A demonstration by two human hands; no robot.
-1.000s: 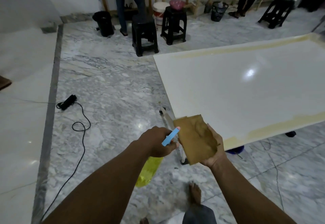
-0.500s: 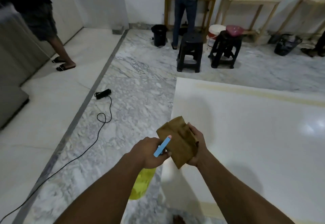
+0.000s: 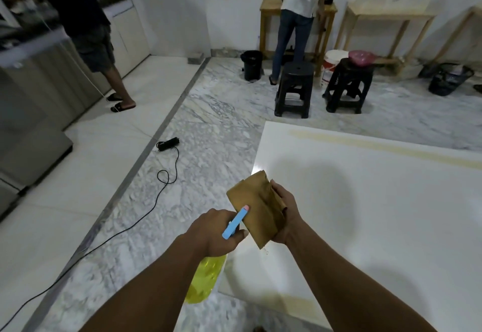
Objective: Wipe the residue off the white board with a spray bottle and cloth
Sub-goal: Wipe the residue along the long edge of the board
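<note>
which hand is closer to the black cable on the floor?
Left. The left hand, gripping the spray bottle, is over the floor on the side of the cable; the right hand, holding the cloth, is farther right, over the board.

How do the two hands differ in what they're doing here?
The left hand grips the spray bottle, nozzle aimed at the cloth; the right hand holds that brown cloth upright. The left hand shows against the marble floor, the right hand against the white board. Both are raised, side by side.
</note>
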